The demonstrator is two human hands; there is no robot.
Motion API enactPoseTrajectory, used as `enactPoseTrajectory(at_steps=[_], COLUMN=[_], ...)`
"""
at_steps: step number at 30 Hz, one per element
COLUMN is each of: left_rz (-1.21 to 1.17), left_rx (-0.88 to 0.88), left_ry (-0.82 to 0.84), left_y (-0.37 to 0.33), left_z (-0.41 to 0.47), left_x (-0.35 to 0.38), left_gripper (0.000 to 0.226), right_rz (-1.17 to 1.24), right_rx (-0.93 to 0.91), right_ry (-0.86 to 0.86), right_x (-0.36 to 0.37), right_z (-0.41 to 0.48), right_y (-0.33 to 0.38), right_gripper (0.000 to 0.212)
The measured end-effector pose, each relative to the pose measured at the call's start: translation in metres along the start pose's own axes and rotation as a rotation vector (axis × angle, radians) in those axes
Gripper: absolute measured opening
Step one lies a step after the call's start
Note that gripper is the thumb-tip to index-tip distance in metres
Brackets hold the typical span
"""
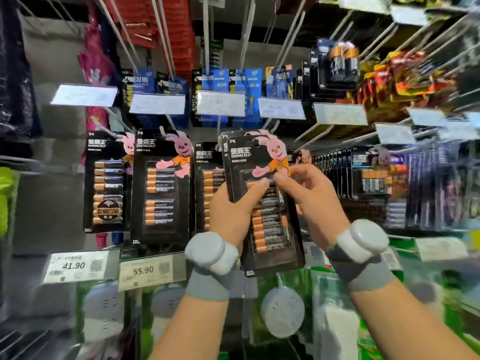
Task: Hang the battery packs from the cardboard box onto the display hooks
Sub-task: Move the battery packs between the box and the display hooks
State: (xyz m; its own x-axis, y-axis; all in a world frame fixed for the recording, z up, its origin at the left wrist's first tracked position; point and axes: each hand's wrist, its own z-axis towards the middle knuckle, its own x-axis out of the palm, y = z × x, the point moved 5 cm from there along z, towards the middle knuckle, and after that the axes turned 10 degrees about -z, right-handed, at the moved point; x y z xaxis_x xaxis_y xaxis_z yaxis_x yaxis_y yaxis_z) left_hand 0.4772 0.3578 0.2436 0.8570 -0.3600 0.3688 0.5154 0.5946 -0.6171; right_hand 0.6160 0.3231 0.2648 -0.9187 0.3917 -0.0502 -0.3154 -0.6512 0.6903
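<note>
Head camera: the left hand grips the held battery packs by their left edge, and the right hand pinches their right edge. They half-hide a hanging pack behind; more hanging packs sit left, above price tags.

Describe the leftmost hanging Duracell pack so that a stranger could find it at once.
Find the row of black Duracell packs hanging on the display. Go to the leftmost pack, above the 41.90 price tag. Only it has a round black sticker with a Wi-Fi symbol.
</note>
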Motion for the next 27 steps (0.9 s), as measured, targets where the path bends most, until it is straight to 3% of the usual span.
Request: enactPoseTrajectory(at_steps=[10,18,21,27], left_rz=[0.109,0.155,0.178,0.158], left_rx=[0.019,-0.042,-0.026,-0.016], left_ry=[-0.023,-0.098,-0.149,-0.178], left_y=[-0.004,-0.007,-0.012,-0.02], left_z=[-0.004,-0.001,-0.002,-0.002], left_x=[-0.005,-0.026,-0.033,-0.046], left_gripper=[0.013,0.04,0.028,0.026], right_rz=[0.157,0.243,0.238,0.198], right_rx=[0.14,0.2,0.189,0.173], right_ry=[-0.079,-0.138,-0.132,-0.153], right_x=[0.01,0.004,-0.002,-0.014], right_z=[-0.001,0.005,0.011,0.039], right_y=[-0.016,-0.019,-0.012,-0.01], right_gripper=[0.014,0.018,0.018,0.023])
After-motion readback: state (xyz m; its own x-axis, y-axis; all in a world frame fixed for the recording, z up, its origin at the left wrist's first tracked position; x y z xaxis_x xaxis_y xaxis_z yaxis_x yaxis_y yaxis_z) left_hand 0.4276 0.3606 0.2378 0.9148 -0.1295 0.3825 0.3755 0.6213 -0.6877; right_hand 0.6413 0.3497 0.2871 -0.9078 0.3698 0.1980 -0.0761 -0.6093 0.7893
